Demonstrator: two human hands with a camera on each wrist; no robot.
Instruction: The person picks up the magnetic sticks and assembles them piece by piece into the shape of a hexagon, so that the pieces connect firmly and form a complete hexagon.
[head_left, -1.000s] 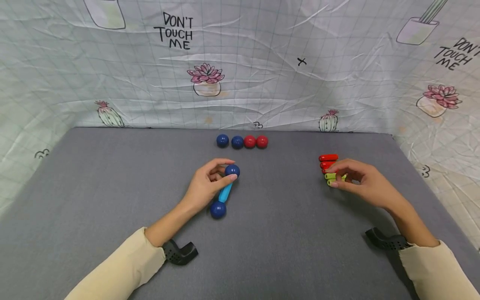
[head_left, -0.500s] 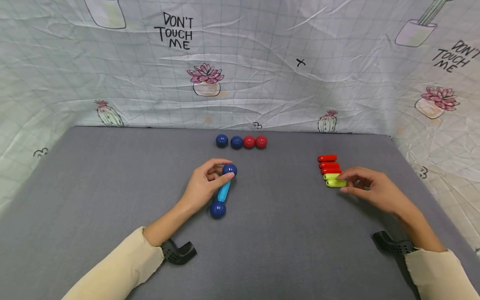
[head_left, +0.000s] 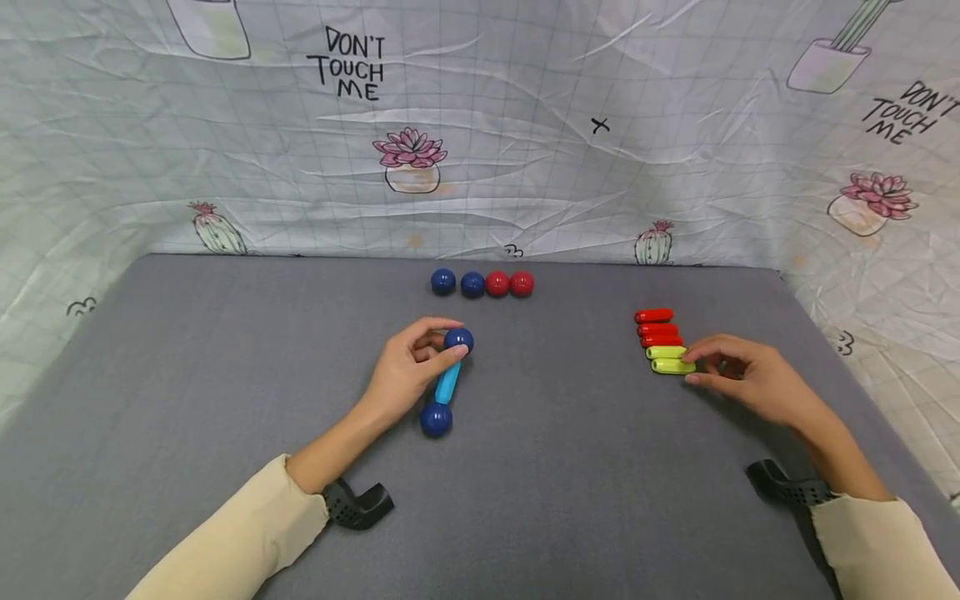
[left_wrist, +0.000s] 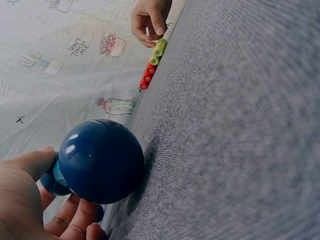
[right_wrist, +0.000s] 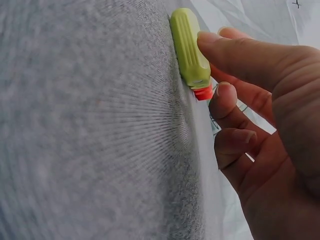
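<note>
My left hand (head_left: 405,371) pinches a dark blue ball (head_left: 459,339) between thumb and fingers. That ball tops a light blue stick (head_left: 447,383), whose other end carries a second dark blue ball (head_left: 436,419). In the left wrist view this nearer ball (left_wrist: 102,161) looms large and covers most of the stick. My right hand (head_left: 742,375) is at the right ends of two yellow-green sticks (head_left: 672,366), fingers loosely bent. The right wrist view has the thumb beside a yellow-green stick (right_wrist: 189,47); whether it touches is unclear. Several red sticks (head_left: 658,329) lie just beyond.
At the back of the grey tabletop (head_left: 555,467), two dark blue balls (head_left: 443,282) and two red balls (head_left: 498,283) stand in a row. A printed cloth (head_left: 525,167) hangs behind and along the sides.
My right hand has drawn back to the right, uncovering the red sticks and more of the yellow-green ones. The left hand, with the ball and stick piece, has shifted barely to the left.
</note>
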